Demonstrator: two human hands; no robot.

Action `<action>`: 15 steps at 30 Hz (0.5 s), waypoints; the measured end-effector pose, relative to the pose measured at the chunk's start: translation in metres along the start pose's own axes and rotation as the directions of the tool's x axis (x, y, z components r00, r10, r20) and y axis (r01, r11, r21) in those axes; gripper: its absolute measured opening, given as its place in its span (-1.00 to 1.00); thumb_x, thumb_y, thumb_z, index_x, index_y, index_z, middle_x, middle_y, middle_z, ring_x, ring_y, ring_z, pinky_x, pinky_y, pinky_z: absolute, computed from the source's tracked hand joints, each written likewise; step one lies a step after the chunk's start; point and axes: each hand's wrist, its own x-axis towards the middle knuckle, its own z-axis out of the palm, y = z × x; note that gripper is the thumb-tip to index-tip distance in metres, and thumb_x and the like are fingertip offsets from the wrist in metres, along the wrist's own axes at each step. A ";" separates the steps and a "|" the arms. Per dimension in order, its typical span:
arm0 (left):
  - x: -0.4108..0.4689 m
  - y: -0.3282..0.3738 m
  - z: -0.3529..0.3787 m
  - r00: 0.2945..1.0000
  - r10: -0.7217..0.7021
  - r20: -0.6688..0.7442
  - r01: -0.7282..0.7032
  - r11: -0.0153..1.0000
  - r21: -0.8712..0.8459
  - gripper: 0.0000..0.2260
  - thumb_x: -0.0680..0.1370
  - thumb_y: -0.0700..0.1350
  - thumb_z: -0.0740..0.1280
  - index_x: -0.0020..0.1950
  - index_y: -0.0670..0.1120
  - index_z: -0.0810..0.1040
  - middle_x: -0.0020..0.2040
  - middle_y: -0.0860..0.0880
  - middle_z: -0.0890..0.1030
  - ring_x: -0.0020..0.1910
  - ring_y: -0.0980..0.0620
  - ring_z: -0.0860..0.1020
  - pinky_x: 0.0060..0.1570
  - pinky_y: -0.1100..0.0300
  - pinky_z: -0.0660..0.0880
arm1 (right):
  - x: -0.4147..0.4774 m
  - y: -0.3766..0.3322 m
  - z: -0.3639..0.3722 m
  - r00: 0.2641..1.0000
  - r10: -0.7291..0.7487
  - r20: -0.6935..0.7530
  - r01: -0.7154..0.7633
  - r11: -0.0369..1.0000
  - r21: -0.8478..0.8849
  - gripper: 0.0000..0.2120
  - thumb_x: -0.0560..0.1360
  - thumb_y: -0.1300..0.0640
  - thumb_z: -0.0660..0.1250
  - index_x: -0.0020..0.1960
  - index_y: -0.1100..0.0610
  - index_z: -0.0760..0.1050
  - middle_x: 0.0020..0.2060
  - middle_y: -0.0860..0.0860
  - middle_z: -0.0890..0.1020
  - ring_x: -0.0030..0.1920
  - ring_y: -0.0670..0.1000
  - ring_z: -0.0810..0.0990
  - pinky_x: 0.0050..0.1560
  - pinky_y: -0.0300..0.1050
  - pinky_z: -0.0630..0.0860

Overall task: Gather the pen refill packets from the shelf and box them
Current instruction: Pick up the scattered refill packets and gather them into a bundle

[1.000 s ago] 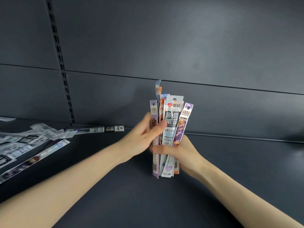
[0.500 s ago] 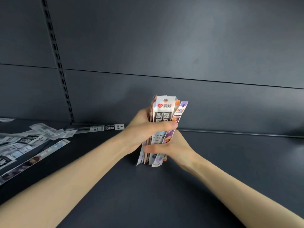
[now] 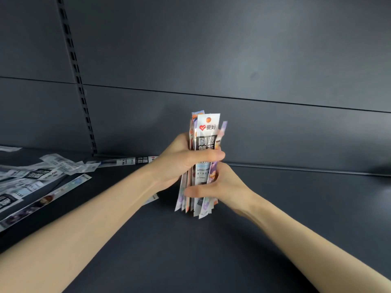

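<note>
loose packets (image 3: 31, 178) strewn at left, open shelf (image 3: 296, 208) at right, back panel (image 3: 254, 60) behind

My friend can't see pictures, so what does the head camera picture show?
Two hands grip an upright bundle of pen refill packets over a dark shelf, the left hand higher, the right hand lower. More loose packets lie scattered on the shelf at the far left.

This looks like a shop, seen close up at a display shelving unit. Dark grey metal back panels (image 3: 232, 49) fill the upper frame, split by a horizontal seam. A slotted upright (image 3: 75, 66) for shelf brackets runs down the upper left. Retail-packed pen refill packets (image 3: 31, 178) with printed branding lie loose on the shelf deck (image 3: 296, 208) at the left edge.
</note>
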 end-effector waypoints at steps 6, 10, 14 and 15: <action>-0.003 0.001 0.003 1.000 -0.002 -0.030 0.003 1.000 0.017 -0.93 0.40 -0.08 0.38 -0.28 0.06 0.63 0.00 -0.14 0.67 -0.09 0.04 0.61 0.03 0.07 0.57 | -0.002 0.005 0.006 0.996 -0.024 -0.083 0.030 0.997 0.066 -0.65 0.31 0.38 0.50 0.02 0.12 0.52 -0.23 -0.09 0.71 -0.16 -0.10 0.70 -0.16 -0.28 0.57; -0.001 -0.004 0.003 0.999 -0.032 0.014 0.030 0.995 0.099 -0.92 0.47 -0.15 0.43 -0.12 -0.08 0.54 -0.15 -0.11 0.69 -0.08 0.01 0.65 0.03 0.08 0.58 | -0.001 0.006 0.009 0.996 0.006 -0.093 -0.002 0.999 0.040 -0.58 0.30 0.33 0.53 0.10 0.19 0.51 -0.19 -0.06 0.72 -0.10 -0.08 0.70 -0.06 -0.21 0.60; -0.001 0.005 -0.004 0.995 -0.051 0.085 0.039 0.990 0.133 -0.90 0.49 -0.15 0.40 -0.20 0.01 0.57 -0.22 0.00 0.65 0.07 -0.13 0.63 0.12 0.05 0.56 | 0.001 0.000 0.010 0.997 -0.001 -0.078 0.008 0.996 0.091 -0.53 0.30 0.35 0.53 0.13 0.10 0.47 -0.15 -0.04 0.71 -0.04 -0.03 0.70 0.04 -0.10 0.61; -0.001 0.009 -0.008 0.994 -0.054 0.099 0.040 0.990 0.134 -0.92 0.48 -0.11 0.41 -0.23 0.00 0.58 -0.19 -0.06 0.65 0.11 -0.17 0.61 0.16 0.00 0.54 | 0.003 -0.003 0.010 0.998 -0.005 -0.067 0.011 0.995 0.102 -0.54 0.30 0.36 0.53 0.09 0.06 0.47 -0.15 -0.03 0.70 -0.04 -0.03 0.70 0.05 -0.09 0.61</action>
